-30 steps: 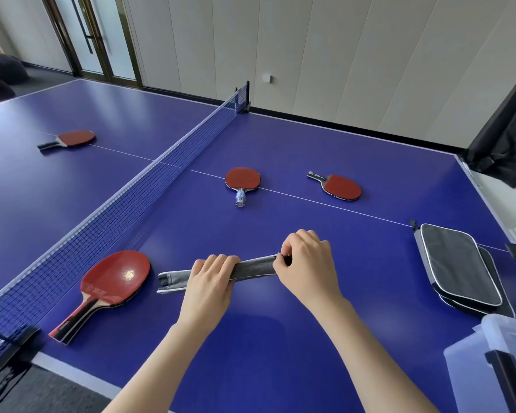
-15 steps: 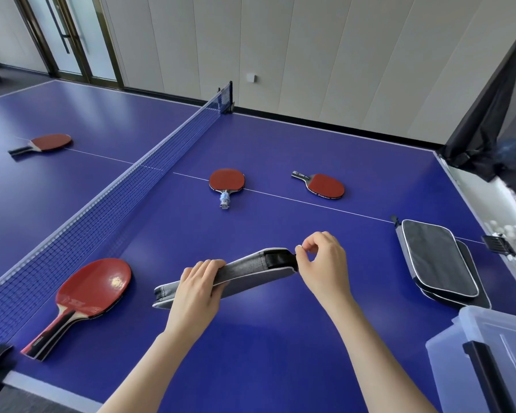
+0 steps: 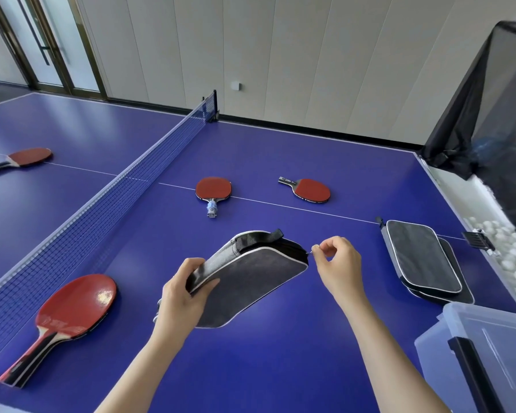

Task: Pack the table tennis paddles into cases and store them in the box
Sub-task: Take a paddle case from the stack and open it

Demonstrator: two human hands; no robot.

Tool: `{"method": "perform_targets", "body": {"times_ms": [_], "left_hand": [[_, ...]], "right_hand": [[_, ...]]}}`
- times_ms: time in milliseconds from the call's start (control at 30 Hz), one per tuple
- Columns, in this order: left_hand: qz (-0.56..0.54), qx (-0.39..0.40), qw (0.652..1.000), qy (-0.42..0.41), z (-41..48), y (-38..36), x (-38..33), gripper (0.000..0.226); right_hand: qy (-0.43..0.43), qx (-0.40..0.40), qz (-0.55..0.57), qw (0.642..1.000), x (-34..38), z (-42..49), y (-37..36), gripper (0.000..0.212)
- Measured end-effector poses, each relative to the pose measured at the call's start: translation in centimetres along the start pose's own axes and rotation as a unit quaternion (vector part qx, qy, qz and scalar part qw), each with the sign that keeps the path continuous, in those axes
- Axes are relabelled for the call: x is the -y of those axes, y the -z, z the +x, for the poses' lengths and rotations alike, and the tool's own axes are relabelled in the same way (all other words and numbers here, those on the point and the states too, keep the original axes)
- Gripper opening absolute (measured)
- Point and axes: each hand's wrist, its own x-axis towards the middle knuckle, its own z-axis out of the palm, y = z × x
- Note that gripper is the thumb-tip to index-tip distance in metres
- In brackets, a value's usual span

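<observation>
The case [image 3: 248, 281], edge-on and low over the surface [image 3: 280, 368] a second ago, is now raised and tipped so its dark flat face shows. The left hand [image 3: 182, 296] now clamps its 8 o'clock end, thumb on top. The right hand [image 3: 337, 263] has moved off the case's top edge and now pinches the zipper pull [image 3: 312, 251] at the 3 o'clock corner.

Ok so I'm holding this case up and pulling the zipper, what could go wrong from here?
1. The case is lifted off the table, held only at one end by the left hand; a hard tug by the right hand on the zipper pull could twist it loose.
2. The nearest paddle lies against the net; reaching for it could snag the mesh.
3. The box sits at the table's corner, so a nudge might shift it off.
</observation>
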Motion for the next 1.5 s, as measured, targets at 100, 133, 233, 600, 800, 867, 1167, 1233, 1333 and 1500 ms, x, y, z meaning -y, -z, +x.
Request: {"method": "perform_targets", "body": {"times_ms": [100,133,233,600,800,867,1167,1233,1333,1500], "left_hand": [[-0.061,0.005,0.998,0.012,0.0,0.1,-0.6,0.026],[-0.075,0.007,0.997,0.014,0.0,0.2,-0.8,0.025],[-0.115,0.02,0.993,0.024,0.0,0.3,-1.3,0.023],[-0.24,0.027,0.969,0.042,-0.4,-0.2,-3.1,0.023],[-0.311,0.004,0.948,0.068,0.1,-0.5,-3.9,0.014],[-0.338,-0.007,0.938,0.081,0.4,-0.5,-4.2,0.013],[-0.456,-0.049,0.884,0.09,2.0,-0.1,-5.6,0.01],[-0.472,-0.056,0.875,0.09,2.3,-0.3,-6.0,0.01],[-0.498,-0.058,0.859,0.1,2.5,-0.7,-6.3,0.011],[-0.543,-0.069,0.829,0.114,3.1,-1.6,-6.8,0.011]], "right_hand": [[-0.001,-0.021,0.01,1.0,-0.1,0.0,0.1,0.012],[-0.003,-0.028,0.017,0.999,-0.1,0.0,0.1,0.012],[-0.004,-0.05,0.034,0.998,0.0,-0.1,0.2,0.011],[-0.047,-0.056,0.069,0.995,-0.2,-0.9,-0.2,0.011],[-0.045,-0.065,0.071,0.994,0.1,-2.1,-1.0,0.011],[-0.044,-0.074,0.074,0.994,0.2,-2.6,-1.3,0.011],[-0.069,-0.106,0.097,0.987,0.3,-4.4,-1.5,0.012],[-0.082,-0.12,0.111,0.983,0.5,-4.8,-1.6,0.011],[-0.102,-0.145,0.127,0.976,0.7,-5.1,-1.6,0.009],[-0.161,-0.147,0.162,0.962,1.6,-5.2,-1.4,0.011]]}}
